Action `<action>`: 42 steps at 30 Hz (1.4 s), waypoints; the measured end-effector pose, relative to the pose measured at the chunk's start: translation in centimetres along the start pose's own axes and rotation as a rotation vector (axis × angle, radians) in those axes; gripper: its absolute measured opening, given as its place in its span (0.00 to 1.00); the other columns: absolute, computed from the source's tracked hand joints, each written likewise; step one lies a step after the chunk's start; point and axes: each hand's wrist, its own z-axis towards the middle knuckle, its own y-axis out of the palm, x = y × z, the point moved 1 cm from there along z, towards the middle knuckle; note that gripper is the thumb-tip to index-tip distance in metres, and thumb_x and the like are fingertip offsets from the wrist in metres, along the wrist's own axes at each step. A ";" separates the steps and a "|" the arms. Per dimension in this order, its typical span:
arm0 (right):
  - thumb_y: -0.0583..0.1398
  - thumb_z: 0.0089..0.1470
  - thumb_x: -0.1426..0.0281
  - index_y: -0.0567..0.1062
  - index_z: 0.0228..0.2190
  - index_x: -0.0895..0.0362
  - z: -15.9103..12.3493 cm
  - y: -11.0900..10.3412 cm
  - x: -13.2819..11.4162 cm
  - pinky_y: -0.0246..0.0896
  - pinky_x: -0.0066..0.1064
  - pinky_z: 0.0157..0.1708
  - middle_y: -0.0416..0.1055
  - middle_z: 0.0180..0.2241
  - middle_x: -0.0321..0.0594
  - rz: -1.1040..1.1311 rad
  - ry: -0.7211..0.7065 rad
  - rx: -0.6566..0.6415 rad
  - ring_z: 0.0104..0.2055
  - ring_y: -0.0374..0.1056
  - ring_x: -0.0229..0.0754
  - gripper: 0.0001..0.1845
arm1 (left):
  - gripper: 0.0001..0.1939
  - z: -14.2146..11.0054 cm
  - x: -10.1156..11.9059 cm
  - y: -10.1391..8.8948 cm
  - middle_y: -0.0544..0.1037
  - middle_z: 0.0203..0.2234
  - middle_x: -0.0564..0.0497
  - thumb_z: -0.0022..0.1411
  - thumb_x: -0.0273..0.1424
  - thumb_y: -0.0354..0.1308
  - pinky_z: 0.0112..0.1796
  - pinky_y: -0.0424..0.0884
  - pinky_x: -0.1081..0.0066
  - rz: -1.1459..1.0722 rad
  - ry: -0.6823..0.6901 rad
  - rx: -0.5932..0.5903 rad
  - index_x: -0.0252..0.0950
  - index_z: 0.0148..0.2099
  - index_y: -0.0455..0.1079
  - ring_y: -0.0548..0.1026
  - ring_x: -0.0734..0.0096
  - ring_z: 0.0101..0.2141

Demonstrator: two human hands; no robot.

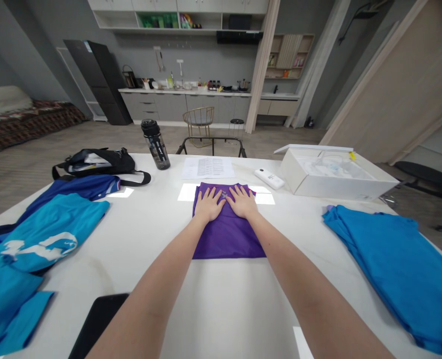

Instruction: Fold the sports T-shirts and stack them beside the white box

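Observation:
A purple garment (230,237), folded into a rough square, lies flat on the white table (149,239) in front of me. My left hand (209,204) rests palm down on its upper left part, fingers spread. On the upper right part my right hand (242,202) lies the same way, also with fingers apart. Between the two hands a small light print shows on the cloth. Parts of the garment beneath the palms are hidden.
Blue shirts (56,224) lie loosely at left; a folded blue garment (388,259) lies at right. Behind are a black bag (101,162), a bottle (156,144), printed paper (208,168), a white device (269,178) and an open white box (329,172). A black tablet-like object (97,321) sits near front left.

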 end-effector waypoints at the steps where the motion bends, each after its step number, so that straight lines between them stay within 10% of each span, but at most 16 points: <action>1: 0.42 0.69 0.47 0.54 0.71 0.49 0.0 0.0 0.0 0.27 0.53 0.71 0.44 0.73 0.38 0.001 0.000 -0.002 0.75 0.38 0.50 0.37 | 0.36 0.0 0.0 0.0 0.50 0.73 0.50 0.72 0.54 0.33 0.68 0.37 0.45 -0.001 0.000 -0.001 0.45 0.74 0.51 0.45 0.54 0.72; 20: 0.42 0.70 0.50 0.57 0.69 0.49 0.0 -1.0 0.4 0.31 0.53 0.70 0.47 0.73 0.41 0.048 0.006 0.012 0.74 0.40 0.49 0.34 | 0.32 0.1 -0.8 -1.0 0.53 0.72 0.46 0.74 0.47 0.38 0.68 0.41 0.47 -0.003 0.008 0.070 0.42 0.74 0.54 0.50 0.55 0.71; 25: 0.50 0.68 0.54 0.66 0.62 0.58 0.1 -2.5 2.8 0.47 0.58 0.63 0.62 0.64 0.58 0.049 0.298 0.183 0.66 0.55 0.58 0.30 | 0.30 1.4 -4.1 -2.7 0.65 0.65 0.32 0.71 0.41 0.48 0.63 0.54 0.44 -0.018 -0.315 0.207 0.32 0.69 0.59 0.62 0.46 0.65; 32: 0.64 0.52 0.45 0.76 0.47 0.58 2.9 -3.7 5.9 0.57 0.58 0.56 0.75 0.50 0.54 0.183 0.421 -0.034 0.57 0.66 0.61 0.33 | 0.25 4.8 -7.2 -3.8 0.81 0.47 0.35 0.50 0.43 0.71 0.56 0.61 0.40 -0.427 -0.512 0.071 0.37 0.47 0.75 0.74 0.38 0.54; 37: 0.69 0.47 0.62 0.80 0.33 0.59 3.5 -4.3 5.8 0.67 0.38 0.44 0.80 0.36 0.46 0.491 0.274 -0.119 0.42 0.75 0.51 0.14 | 0.23 4.5 -6.7 -4.3 0.84 0.40 0.41 0.44 0.42 0.74 0.49 0.71 0.56 -0.644 -0.387 0.098 0.38 0.41 0.78 0.79 0.46 0.48; 42: 0.62 0.50 0.70 0.79 0.42 0.58 0.6 -5.6 4.9 0.68 0.31 0.39 0.80 0.37 0.38 0.861 0.121 0.003 0.37 0.74 0.42 0.16 | 0.26 1.4 -5.3 -6.4 0.84 0.43 0.43 0.49 0.40 0.71 0.48 0.75 0.59 -1.032 -0.208 0.123 0.34 0.49 0.78 0.80 0.53 0.46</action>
